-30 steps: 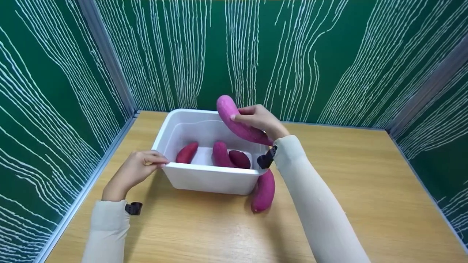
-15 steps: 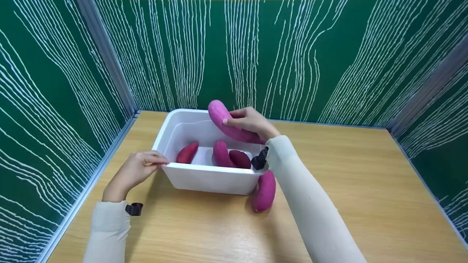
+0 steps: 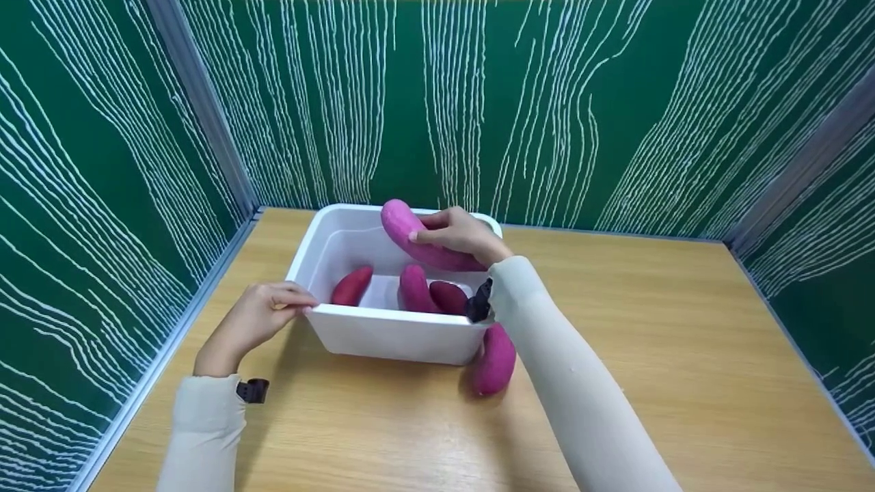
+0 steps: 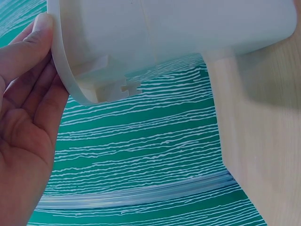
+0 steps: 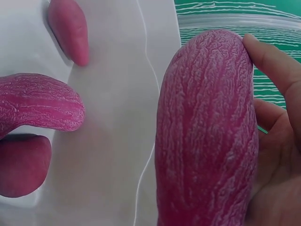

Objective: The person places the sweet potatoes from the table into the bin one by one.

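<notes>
My left hand [image 3: 256, 318] pinches the front left corner of the rim of a white plastic bin [image 3: 396, 338], thumb on one side and fingers on the other. Over the bin's right part, my right hand [image 3: 465, 238] grips a long curved pink vegetable [image 3: 402, 222] with ridged skin, its rounded end pointing up and left. Inside lie a smaller red sweet potato [image 3: 353, 285] at the left, another curved pink vegetable [image 3: 414, 288], and a dark red sweet potato [image 3: 448, 296] beside it. The right wrist view shows the held vegetable [image 5: 207, 132] close up, thumb along its side.
One more curved pink vegetable [image 3: 496, 361] lies on the wooden table [image 3: 656, 355] by the bin's front right corner. Green walls [image 3: 519, 123] with white wavy lines close off the back and sides, with metal profiles [image 3: 205, 116] at the corners.
My right hand has moved left and slightly lower, bringing the pink vegetable further over the bin. My left hand has stayed on the rim.
</notes>
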The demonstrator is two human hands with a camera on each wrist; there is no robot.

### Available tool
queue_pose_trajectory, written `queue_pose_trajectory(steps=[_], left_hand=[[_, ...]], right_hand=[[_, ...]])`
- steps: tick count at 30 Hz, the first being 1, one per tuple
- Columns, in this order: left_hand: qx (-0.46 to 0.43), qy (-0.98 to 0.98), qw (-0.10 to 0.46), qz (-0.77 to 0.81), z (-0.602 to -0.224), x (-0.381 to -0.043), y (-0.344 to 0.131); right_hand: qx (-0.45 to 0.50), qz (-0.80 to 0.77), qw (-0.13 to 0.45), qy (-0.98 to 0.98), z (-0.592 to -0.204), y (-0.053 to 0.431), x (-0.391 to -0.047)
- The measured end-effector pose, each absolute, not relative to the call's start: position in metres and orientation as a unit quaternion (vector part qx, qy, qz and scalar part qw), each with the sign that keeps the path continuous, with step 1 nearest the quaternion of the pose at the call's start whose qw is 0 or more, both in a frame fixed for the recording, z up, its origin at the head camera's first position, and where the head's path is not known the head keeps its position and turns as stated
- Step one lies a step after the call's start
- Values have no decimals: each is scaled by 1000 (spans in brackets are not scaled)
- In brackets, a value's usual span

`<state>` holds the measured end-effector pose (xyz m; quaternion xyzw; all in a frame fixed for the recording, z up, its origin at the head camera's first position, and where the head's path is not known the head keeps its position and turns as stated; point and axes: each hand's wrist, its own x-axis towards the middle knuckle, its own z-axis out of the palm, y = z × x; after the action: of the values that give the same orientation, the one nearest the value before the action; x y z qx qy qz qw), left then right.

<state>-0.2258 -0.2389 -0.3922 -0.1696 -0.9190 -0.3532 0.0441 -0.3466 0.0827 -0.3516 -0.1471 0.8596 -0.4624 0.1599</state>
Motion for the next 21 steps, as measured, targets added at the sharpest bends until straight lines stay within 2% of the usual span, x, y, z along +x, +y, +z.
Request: queue_pose_trajectory(steps=[21], left_hand=[[-177, -916, 51, -357, -393, -229, -239]], right_hand=[[-170, -449, 179, 859, -349, 73, -344]])
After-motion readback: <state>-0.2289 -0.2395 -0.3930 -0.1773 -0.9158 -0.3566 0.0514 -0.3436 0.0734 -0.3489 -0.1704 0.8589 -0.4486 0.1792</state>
